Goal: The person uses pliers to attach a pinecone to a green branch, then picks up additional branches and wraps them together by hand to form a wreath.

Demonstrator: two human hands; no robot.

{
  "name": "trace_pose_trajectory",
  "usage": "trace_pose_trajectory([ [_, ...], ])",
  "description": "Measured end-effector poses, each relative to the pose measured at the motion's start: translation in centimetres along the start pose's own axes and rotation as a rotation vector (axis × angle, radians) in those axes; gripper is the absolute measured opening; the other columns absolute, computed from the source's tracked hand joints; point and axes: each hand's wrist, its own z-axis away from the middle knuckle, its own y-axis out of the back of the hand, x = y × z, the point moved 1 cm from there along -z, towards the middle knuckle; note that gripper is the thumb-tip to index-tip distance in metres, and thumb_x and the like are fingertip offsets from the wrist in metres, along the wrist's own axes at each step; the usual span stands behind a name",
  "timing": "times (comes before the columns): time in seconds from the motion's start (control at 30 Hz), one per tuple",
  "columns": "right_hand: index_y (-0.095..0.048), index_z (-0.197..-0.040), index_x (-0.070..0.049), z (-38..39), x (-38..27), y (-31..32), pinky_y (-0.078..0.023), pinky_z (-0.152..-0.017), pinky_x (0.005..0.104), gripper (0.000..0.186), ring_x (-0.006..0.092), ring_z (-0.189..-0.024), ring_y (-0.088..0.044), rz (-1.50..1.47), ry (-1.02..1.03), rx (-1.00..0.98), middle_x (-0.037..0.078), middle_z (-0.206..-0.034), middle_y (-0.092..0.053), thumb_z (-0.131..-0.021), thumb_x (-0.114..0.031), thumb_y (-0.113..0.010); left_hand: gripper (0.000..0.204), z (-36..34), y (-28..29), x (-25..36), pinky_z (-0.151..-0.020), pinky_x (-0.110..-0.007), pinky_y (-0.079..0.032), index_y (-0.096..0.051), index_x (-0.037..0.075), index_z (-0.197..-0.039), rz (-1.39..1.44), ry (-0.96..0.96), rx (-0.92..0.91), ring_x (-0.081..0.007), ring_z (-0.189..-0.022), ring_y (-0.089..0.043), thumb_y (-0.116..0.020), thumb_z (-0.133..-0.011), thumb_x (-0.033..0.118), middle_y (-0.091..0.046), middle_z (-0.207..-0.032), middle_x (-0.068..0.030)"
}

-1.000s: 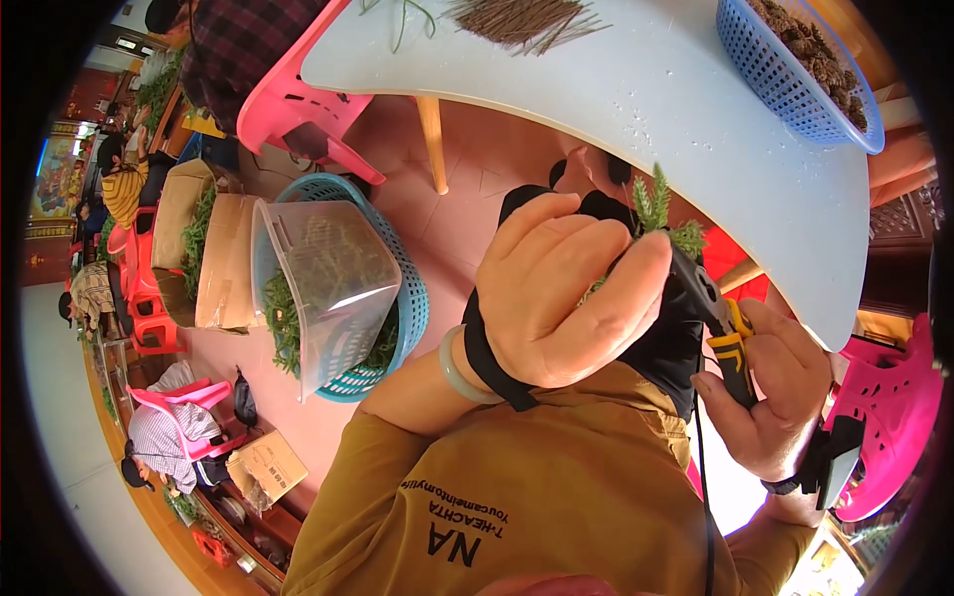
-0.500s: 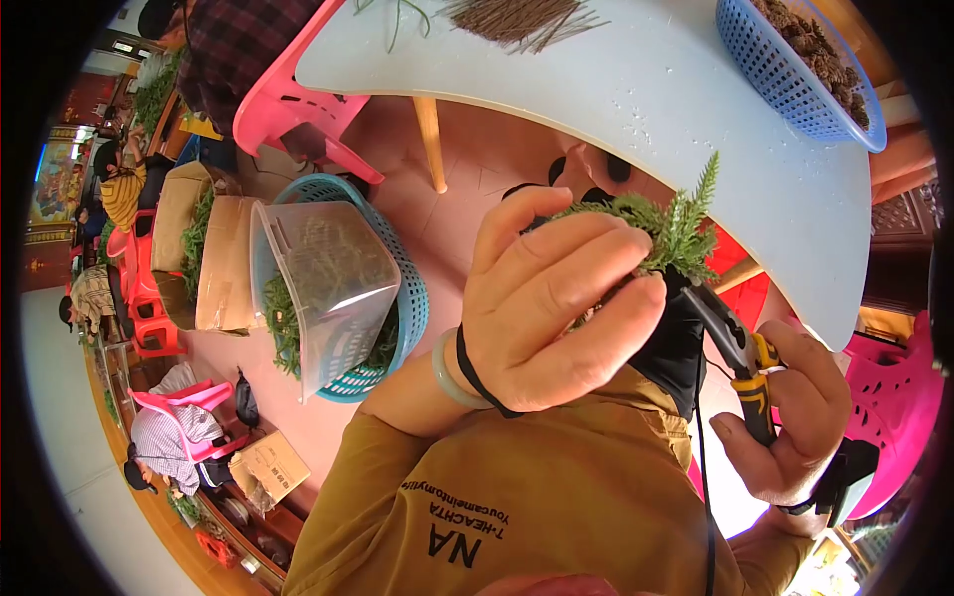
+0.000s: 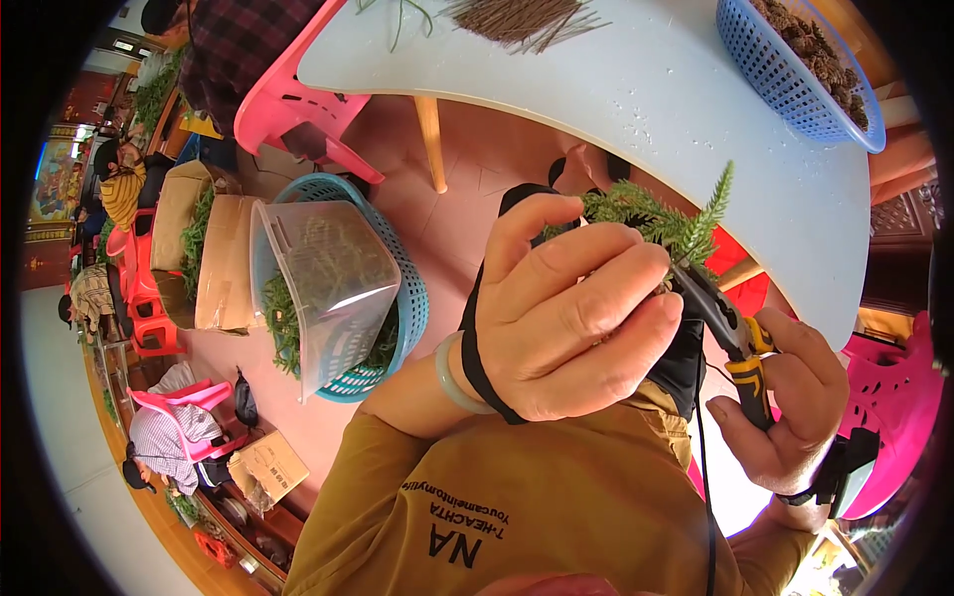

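My left hand is closed around green fern-like sprigs, whose leafy tips stick out past the fingers toward the table. Its fingers hide the stems. In my right hand is a pair of pliers with black and yellow handles. The dark jaws reach the sprigs beside my left fingertips; whether they are closed on a stem I cannot make out. A black strap crosses my left palm, next to a pale bangle.
A pale blue table curves across the far side, bearing thin brown sticks and a blue basket of pine cones. To the left, a clear plastic bin with greenery sits on a teal basket. Pink chairs and other people are around.
My left hand has shifted slightly right and down with the sprigs, which have turned a little. The pliers' jaws have moved up against the sprigs.
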Motion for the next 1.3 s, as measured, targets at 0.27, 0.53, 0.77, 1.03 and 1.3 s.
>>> trace_pose_trajectory([
  [0.27, -0.057, -0.079, 0.004, 0.6, 0.5, 0.0, -0.044, -0.061, 0.0341, 0.031, 0.0285, -0.070, -0.056, 0.037, 0.014, -0.036, 0.019, -0.095, -0.061, -0.054, -0.005, -0.073, 0.035, -0.2, -0.1, 0.1, -0.078, -0.044, -0.047, -0.059, 0.012, -0.099, 0.008, -0.027, 0.007, -0.0234, -0.082, -0.062, -0.073, -0.070, 0.000, -0.062, -0.101, -0.0077],
  [0.53, -0.056, -0.075, 0.003, 0.6, 1.4, -0.4, -0.044, -0.059, 0.0347, 0.030, 0.0286, -0.068, -0.056, 0.005, 0.024, -0.015, 0.020, -0.094, -0.062, -0.054, -0.008, -0.075, 0.033, 0.0, -1.3, -0.5, -0.068, -0.037, -0.050, -0.063, 0.002, -0.093, 0.434, 0.085, 0.129, -0.0260, -0.076, -0.061, -0.071, -0.061, -0.001, -0.062, -0.095, -0.0119],
  [0.77, -0.056, -0.069, 0.001, 0.8, 2.0, -0.7, -0.044, -0.057, 0.0352, 0.030, 0.0288, -0.064, -0.056, -0.124, -0.012, 0.000, 0.021, -0.091, -0.063, -0.052, -0.011, -0.077, 0.044, 0.4, -1.5, -0.1, -0.061, -0.034, -0.052, -0.058, 0.001, -0.100, 0.378, 0.053, 0.103, -0.0262, -0.073, -0.061, -0.074, -0.060, -0.008, -0.061, -0.095, -0.0143],
  [1.03, -0.058, -0.070, 0.002, 0.5, 1.7, 0.4, -0.043, -0.058, 0.0335, 0.027, 0.0271, -0.066, -0.056, -0.203, -0.038, -0.019, 0.020, -0.091, -0.063, -0.052, -0.008, -0.075, 0.045, 0.1, -0.7, -0.4, -0.062, -0.036, -0.053, -0.056, 0.001, -0.103, 0.267, -0.065, -0.005, -0.0250, -0.072, -0.061, -0.075, -0.063, -0.009, -0.061, -0.097, -0.0150],
  [1.3, -0.057, -0.070, 0.002, 0.7, 1.8, 0.3, -0.044, -0.057, 0.0333, 0.028, 0.0276, -0.065, -0.057, -0.167, -0.041, -0.035, 0.020, -0.090, -0.063, -0.053, -0.008, -0.076, 0.044, 0.1, -0.9, -0.5, -0.060, -0.036, -0.052, -0.057, 0.001, -0.103, 0.259, -0.066, 0.010, -0.0246, -0.069, -0.060, -0.074, -0.064, -0.009, -0.061, -0.096, -0.0153],
])
